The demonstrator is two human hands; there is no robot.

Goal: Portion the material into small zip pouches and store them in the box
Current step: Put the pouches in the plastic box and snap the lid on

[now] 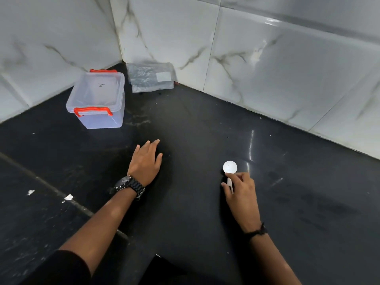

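the handle of the white spoon (229, 171) is mostly hiding under the fingers of the right hand (241, 194), which are curling round it and pinching it; its round bowl is pointing away from the person, long axis running near to far. the left hand (146, 160) is lying flat on the black counter (195, 124), fingers straight and close together. the lidded clear box (96, 99) is sitting far left, the pack of pouches (151, 78) leaning in the corner, contents too blurred to read.
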